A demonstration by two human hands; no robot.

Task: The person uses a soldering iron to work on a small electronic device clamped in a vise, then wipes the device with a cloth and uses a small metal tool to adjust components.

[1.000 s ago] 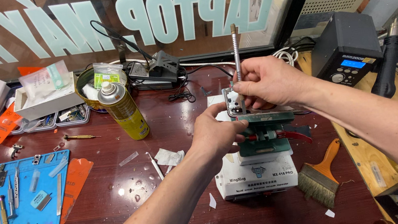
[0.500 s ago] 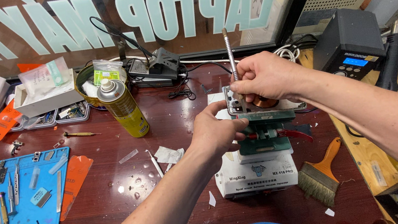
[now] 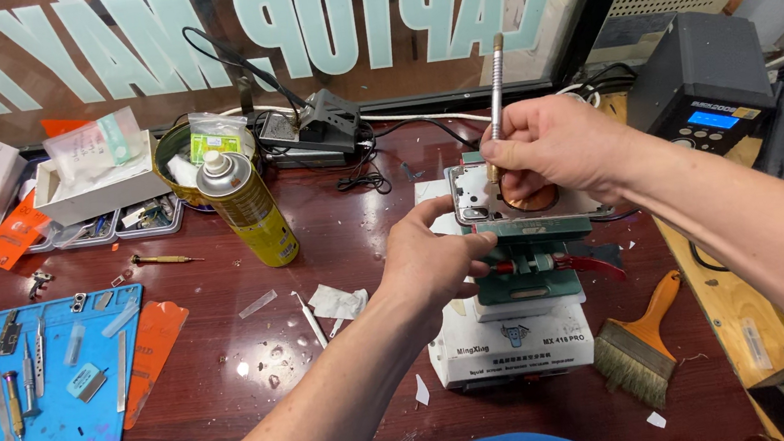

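Right hand (image 3: 552,146) grips screwdriver (image 3: 493,88) over clamped phone frame (image 3: 509,201); left hand (image 3: 437,260) steadies frame edge.

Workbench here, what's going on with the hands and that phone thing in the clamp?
A person is working on an opened phone clamped in a green holder atop a white machine. The right hand holds a thin metal tool upright with its tip down on the phone. The left hand steadies the holder's near edge. A yellow spray can stands to the left, a brush lies to the right, and small tools sit on a blue mat.
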